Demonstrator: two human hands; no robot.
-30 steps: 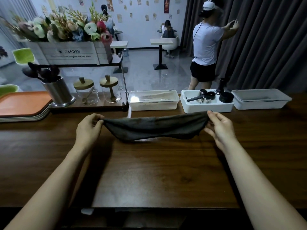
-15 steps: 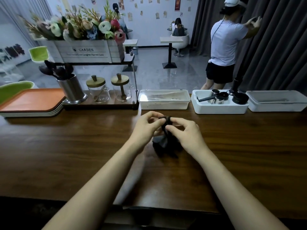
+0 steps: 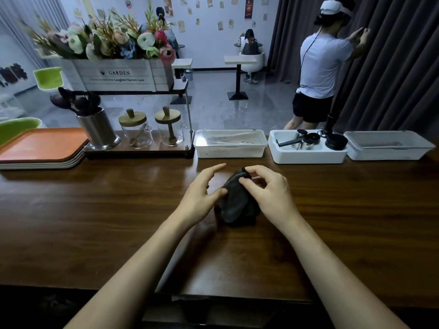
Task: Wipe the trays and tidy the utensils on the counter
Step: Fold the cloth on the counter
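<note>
Cloth pad in the making at mid-counter, trays not yet wiped.

Nearest you, the dark cloth (image 3: pixel 235 205) sits bunched on the wooden counter (image 3: pixel 95 222) between both hands. Your right hand (image 3: pixel 270 191) pinches its top edge with curled fingers, while your left hand (image 3: pixel 202 193) is spread wide, only the thumb touching the cloth's side. I'd judge you should fold it flat and compact so a clean face meets the tray. Farther back on your left lies the stack of orange trays (image 3: pixel 40 146), beside it a steel holder (image 3: pixel 98 129) of dark utensils, and to the right a white bin (image 3: pixel 308 156) of metal cups.
</note>
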